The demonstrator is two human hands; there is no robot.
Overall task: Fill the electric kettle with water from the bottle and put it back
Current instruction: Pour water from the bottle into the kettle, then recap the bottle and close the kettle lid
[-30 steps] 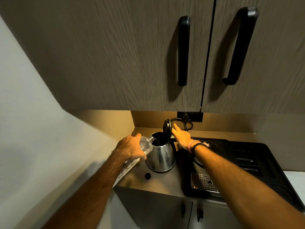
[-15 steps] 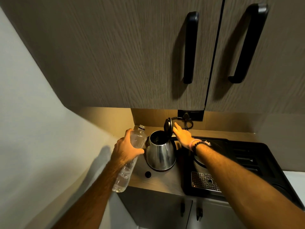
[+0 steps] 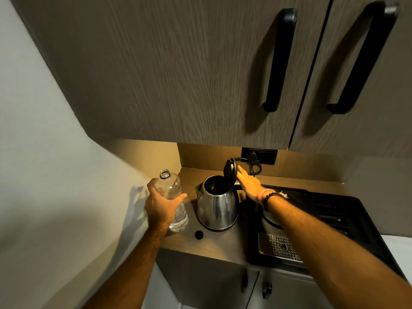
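Note:
A steel electric kettle stands on the counter with its black lid flipped up. My right hand rests flat behind the lid, fingertips touching it. My left hand grips a clear plastic bottle, uncapped and upright, just left of the kettle, its base at the counter. A little water shows in the bottle's bottom. The black bottle cap lies on the counter in front of the kettle.
A black appliance with a perforated metal drip tray sits right of the kettle. A wall socket with the kettle's cord is behind. Overhead cabinets with black handles hang close above. A wall runs along the left.
My left hand has swung the bottle away from the kettle's mouth, turned it upright and brought it down to the counter on the left. My right hand stays at the lid.

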